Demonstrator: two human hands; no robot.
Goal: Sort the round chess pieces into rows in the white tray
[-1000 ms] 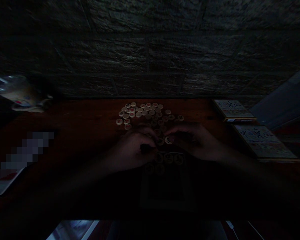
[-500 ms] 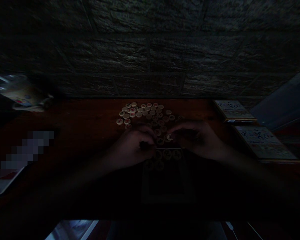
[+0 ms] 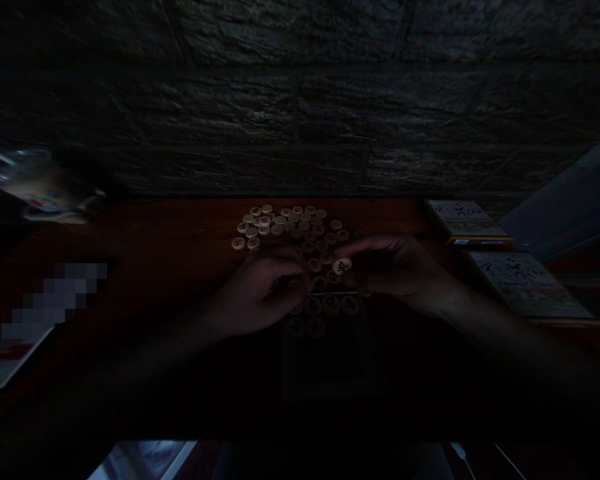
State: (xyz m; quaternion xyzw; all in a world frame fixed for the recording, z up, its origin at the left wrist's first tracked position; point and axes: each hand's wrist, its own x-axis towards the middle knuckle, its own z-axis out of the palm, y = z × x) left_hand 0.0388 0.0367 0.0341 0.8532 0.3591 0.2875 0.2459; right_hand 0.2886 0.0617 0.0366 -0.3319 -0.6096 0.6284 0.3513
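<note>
In the dim light my right hand (image 3: 400, 273) pinches a round xiangqi piece (image 3: 342, 267) with a dark character between thumb and fingertips, tilted towards me. My left hand (image 3: 265, 287) is curled beside the far left corner of a dark shallow box (image 3: 330, 393); whatever its fingers close on is hidden. Inside the box's far end lie several pieces (image 3: 331, 305) in two rows, faces up. Beyond both hands a loose spread of xiangqi pieces (image 3: 293, 218) covers the wooden table (image 3: 180, 233), some with red characters, some dark, some blank side up.
Two flat printed boxes (image 3: 473, 220) (image 3: 530, 283) lie at the right. A plastic cup with a straw (image 3: 43, 187) stands at the far left, and a phone-like device (image 3: 17, 360), partly pixelated, is nearer. A stone-block wall (image 3: 300, 113) rises behind the table.
My right hand has lifted its piece slightly and turned its face towards me, so the character shows. The left hand's fingers have shifted slightly; the box has moved a little left.
</note>
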